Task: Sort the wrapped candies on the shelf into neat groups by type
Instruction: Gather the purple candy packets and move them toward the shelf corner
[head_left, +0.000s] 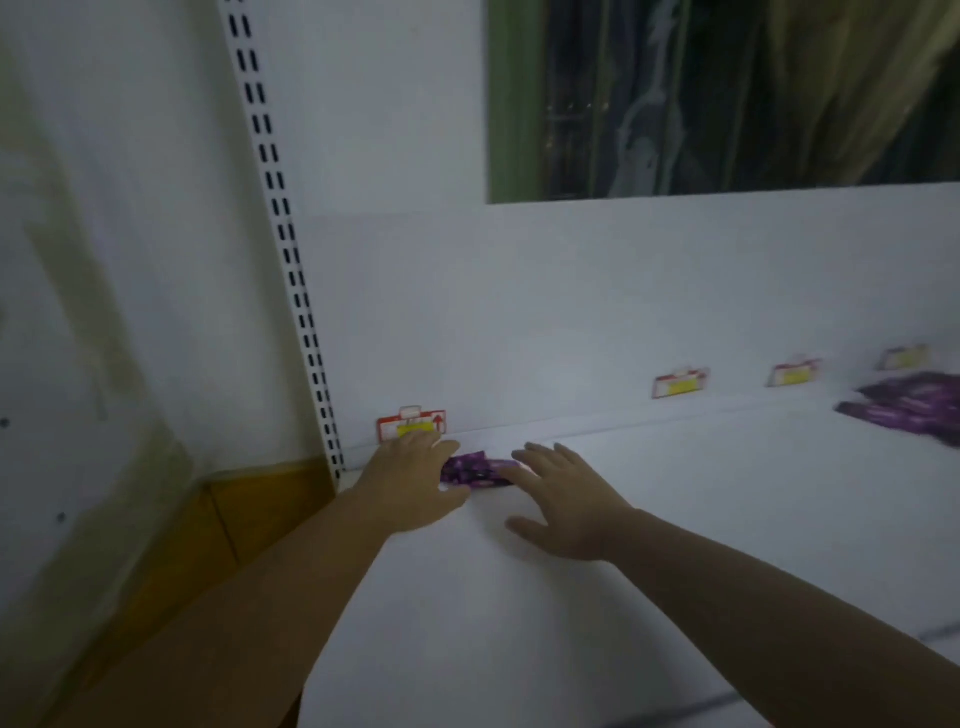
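A small pile of purple wrapped candies (475, 472) lies at the back left of the white shelf (571, 597), close to the back panel. My left hand (415, 480) rests flat against the pile's left side, fingers straight. My right hand (558, 499) lies flat on the shelf with its fingertips touching the pile's right end. Neither hand grips anything. A second group of purple candy packs (914, 408) lies at the far right of the shelf. The image is blurred.
Red and yellow price tags (412, 423) stand along the back rail, with others (680, 383) (793, 372) further right. A slotted white upright (291, 249) borders the shelf on the left. A dark window (727, 98) is above the back panel.
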